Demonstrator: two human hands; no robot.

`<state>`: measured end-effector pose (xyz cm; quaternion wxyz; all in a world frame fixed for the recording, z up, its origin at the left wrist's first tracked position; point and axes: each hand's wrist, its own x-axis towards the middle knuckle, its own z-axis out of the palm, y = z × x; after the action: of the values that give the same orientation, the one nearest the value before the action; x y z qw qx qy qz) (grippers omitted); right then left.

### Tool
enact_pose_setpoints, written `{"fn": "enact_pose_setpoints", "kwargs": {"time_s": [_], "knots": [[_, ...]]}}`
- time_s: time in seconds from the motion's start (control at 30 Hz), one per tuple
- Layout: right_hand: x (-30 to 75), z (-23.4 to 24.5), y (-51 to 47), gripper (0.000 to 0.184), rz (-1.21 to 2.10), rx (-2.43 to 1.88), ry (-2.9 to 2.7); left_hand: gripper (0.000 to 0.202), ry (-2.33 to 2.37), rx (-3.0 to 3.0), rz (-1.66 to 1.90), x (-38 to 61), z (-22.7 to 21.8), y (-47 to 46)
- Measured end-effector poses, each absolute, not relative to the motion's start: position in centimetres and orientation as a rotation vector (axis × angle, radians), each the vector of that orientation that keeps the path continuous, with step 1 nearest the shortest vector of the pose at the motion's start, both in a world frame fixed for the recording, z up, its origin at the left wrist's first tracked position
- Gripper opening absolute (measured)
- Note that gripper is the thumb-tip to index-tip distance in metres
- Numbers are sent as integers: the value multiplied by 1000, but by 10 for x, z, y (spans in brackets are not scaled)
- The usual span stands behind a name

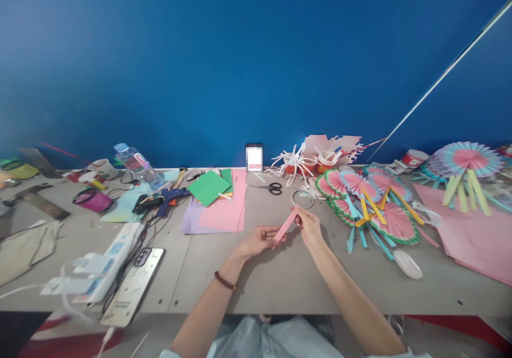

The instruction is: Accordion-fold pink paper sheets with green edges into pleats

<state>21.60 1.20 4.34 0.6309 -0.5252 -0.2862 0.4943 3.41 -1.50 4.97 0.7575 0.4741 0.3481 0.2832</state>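
Left hand [260, 240] and right hand [309, 225], two grips pinched closed, hold one pink strip [287, 225].

Head-worn view, looking forward and down, hands [310, 227] near, blue wall [240, 70] beyond

Across the grey desk [216, 283], I see a hammer [46, 204], a white power strip [126, 240] and a phone [134, 287] jutting past the front edge on the left, coloured paper [226, 211] and scissors [274, 188] mid-desk, then heaped paper fans [394, 223] with a white mouse [407, 264] near them.
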Motion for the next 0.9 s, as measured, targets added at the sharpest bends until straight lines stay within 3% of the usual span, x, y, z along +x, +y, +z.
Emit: {"fn": "enact_pose_setpoints", "kwargs": {"time_s": [0.27,0.43,0.5,0.57,0.67,0.9], "knots": [[216,44,10,47,1108,-1169,-636,56,878,1209,832,39,47,-17],[215,48,-2,34,749,-1157,-927,36,1211,1378,1265,37,50,-19],[213,47,-9,24,537,-1143,-1141,35,1206,1333,1214,37,48,-19],[209,44,-15,18,390,-1078,-1397,49,1122,1268,1108,38,46,-18],[200,41,-21,24,330,-929,-1812,65,976,1027,1059,39,45,-16],[180,37,-23,31,-30,-707,-2208,49,932,661,1095,28,52,-10]]}}
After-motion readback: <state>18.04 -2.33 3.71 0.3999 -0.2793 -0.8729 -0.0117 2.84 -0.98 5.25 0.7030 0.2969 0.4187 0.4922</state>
